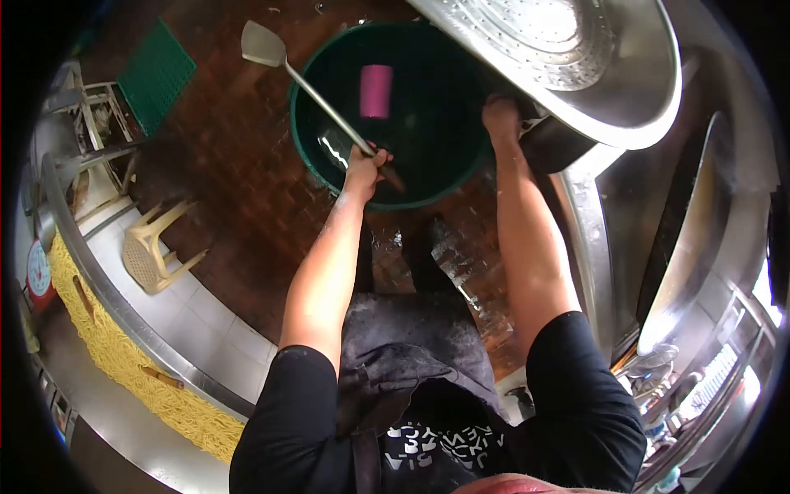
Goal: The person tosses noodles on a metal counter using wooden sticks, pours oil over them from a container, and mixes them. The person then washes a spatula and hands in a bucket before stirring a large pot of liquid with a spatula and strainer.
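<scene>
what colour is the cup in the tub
The cup is pink, seen best in the head view.

Two bare hands point(364, 171), one long-handled spatula point(264, 46), one green tub point(461, 169) and one pink cup point(376, 91) — one of each but the hands. Also one perforated metal basin point(568, 78), one green rack point(156, 78), one beige stool point(148, 257), one red scale point(39, 267) — and two wooden pieces point(162, 377).
</scene>
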Motion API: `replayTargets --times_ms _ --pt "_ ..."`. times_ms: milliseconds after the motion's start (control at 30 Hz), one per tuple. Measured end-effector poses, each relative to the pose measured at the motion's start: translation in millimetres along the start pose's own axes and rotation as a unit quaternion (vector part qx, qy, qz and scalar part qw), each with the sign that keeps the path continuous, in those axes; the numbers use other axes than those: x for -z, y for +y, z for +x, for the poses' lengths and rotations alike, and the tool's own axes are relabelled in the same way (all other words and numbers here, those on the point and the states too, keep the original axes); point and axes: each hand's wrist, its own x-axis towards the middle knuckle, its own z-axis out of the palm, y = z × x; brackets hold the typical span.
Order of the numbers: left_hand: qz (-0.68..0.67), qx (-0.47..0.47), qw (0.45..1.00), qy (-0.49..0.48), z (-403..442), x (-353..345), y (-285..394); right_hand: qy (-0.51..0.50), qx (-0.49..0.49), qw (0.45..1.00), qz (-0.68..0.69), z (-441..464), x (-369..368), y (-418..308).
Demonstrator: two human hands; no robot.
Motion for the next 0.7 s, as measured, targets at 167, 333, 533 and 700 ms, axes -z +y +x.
replayTargets --times_ms 167,333,533,700 --pt "0.018 -0.011 0.999 0.039 40.2 8.8 -27.8 -0.079 0.017 0.997 -0.004 -3.9 32.8 -1.6" --pt "0.116 -0.043 0.985 0.121 50.0 28.2 -35.2 0.051 -0.010 0.986 0.161 -35.5 82.0 -15.9" --pt "0.193 -0.094 0.961 0.172 53.2 27.2 -32.4 0.189 0.080 0.968 0.146 -51.3 74.2 -19.5" --pt "0.242 -0.126 0.935 0.224 50.9 26.9 -22.2 0.096 0.172 0.936 0.293 -92.9 45.4 -74.7"
